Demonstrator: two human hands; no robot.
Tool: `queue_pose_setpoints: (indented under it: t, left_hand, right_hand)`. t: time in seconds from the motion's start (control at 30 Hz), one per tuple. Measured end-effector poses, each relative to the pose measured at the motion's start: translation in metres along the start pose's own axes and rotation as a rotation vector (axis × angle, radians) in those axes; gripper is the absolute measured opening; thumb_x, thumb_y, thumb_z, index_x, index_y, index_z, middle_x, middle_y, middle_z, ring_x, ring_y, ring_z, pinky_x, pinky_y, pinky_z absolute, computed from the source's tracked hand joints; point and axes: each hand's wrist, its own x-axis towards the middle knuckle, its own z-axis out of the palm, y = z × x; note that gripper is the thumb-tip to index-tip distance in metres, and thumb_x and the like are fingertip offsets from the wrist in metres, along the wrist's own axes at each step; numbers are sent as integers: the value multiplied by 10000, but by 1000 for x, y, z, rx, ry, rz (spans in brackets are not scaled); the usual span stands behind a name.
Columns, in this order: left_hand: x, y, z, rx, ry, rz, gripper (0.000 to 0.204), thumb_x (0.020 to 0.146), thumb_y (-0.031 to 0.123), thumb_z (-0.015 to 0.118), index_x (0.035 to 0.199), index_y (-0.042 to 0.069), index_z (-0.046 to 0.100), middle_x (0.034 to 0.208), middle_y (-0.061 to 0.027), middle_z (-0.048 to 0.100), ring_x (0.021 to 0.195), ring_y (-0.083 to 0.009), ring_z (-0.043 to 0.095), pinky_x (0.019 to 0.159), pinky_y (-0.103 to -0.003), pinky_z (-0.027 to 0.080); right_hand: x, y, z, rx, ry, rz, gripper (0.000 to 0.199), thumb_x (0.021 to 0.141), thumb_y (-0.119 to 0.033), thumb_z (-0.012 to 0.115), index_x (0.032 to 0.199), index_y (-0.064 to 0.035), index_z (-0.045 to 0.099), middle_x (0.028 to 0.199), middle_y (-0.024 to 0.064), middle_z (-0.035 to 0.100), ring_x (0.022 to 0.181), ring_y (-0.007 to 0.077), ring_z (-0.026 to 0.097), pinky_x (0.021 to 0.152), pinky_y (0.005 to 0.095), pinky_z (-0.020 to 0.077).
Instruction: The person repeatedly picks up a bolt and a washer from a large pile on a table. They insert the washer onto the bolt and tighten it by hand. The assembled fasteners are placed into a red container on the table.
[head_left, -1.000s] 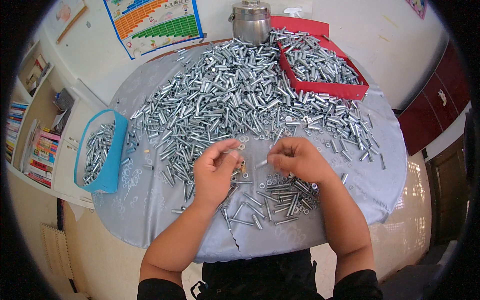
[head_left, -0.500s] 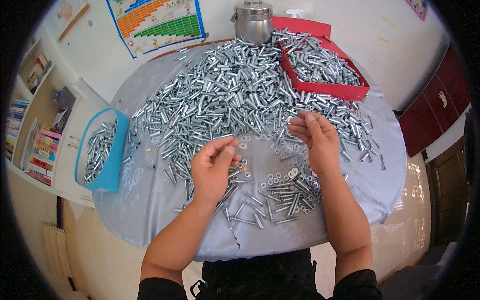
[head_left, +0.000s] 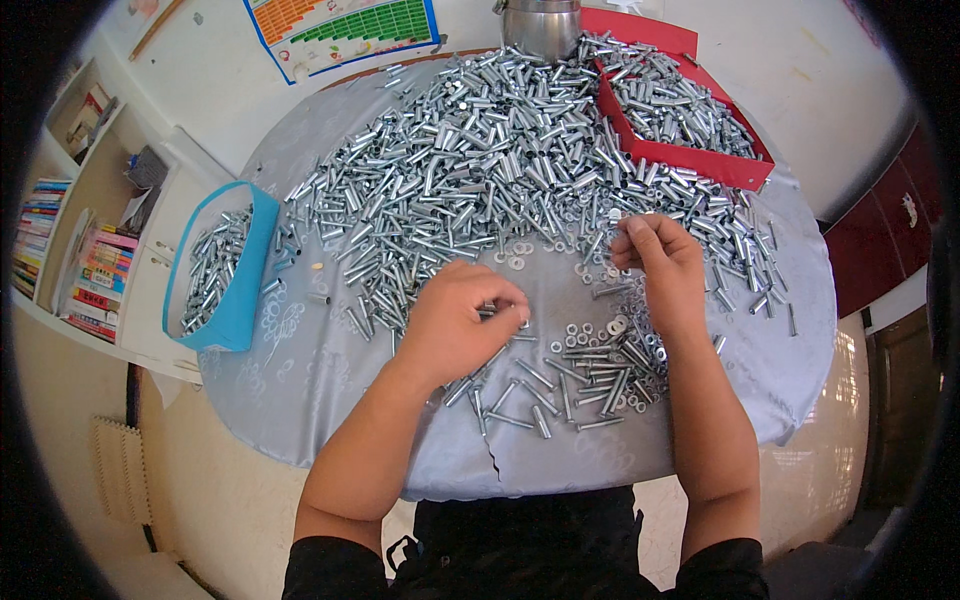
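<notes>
My left hand (head_left: 465,315) is low over the table, thumb and fingers drawn together beside a few nuts. Its palm side is hidden, so what it pinches does not show. At the near edge of the big pile, my right hand (head_left: 665,265) has thumb and forefinger closed, the other fingers curled; anything between them is too small to name. The pile of silvery bolts and metal sleeves (head_left: 470,150) spreads beyond both hands. Between my forearms lie loose bolts (head_left: 600,380), with hex nuts (head_left: 572,342) beside them. Flat washers (head_left: 517,262) are scattered between my hands and the pile.
A blue fabric bin (head_left: 240,290) holding metal sleeves stands at the table's left. At the far right sits an open red box (head_left: 700,165) full of metal parts, with a steel pot (head_left: 540,28) behind the pile. A grey cloth (head_left: 330,400) covers the round table.
My left hand has turned palm down and its fingers have curled in over the nuts. My right hand's fingers have closed more tightly at the pile's edge. The view has shifted slightly.
</notes>
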Motion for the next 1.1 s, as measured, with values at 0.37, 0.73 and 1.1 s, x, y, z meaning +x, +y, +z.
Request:
queue_pose_setpoints:
  t: [0.37, 0.73, 1.1]
  left_hand:
    - [-11, -3, 1, 339, -225, 70, 141, 716, 176, 726, 797, 80, 661, 821, -75, 611, 830, -279, 554, 801, -386, 426]
    - [-11, 1, 14, 339, -129, 72, 123, 768, 156, 673, 816, 50, 632, 849, -119, 598, 857, -318, 530, 794, -416, 428]
    - [-6, 8, 21, -179, 81, -154, 113, 926, 105, 578, 977, 5, 565, 795, -73, 647, 686, -151, 614, 635, -285, 488]
  right_hand:
    - [9, 0, -11, 2, 189, -38, 198, 944, -169, 572, 919, 4, 664, 744, 35, 635, 628, 92, 568, 589, 230, 459]
    - [9, 3, -11, -17, 197, -44, 196, 937, -171, 582, 928, 5, 668, 720, 26, 622, 636, 101, 568, 603, 241, 466]
    - [17, 36, -24, -1096, -23, -553, 163, 803, -93, 634, 944, -52, 703, 1103, 133, 641, 1058, 336, 560, 925, 429, 433]
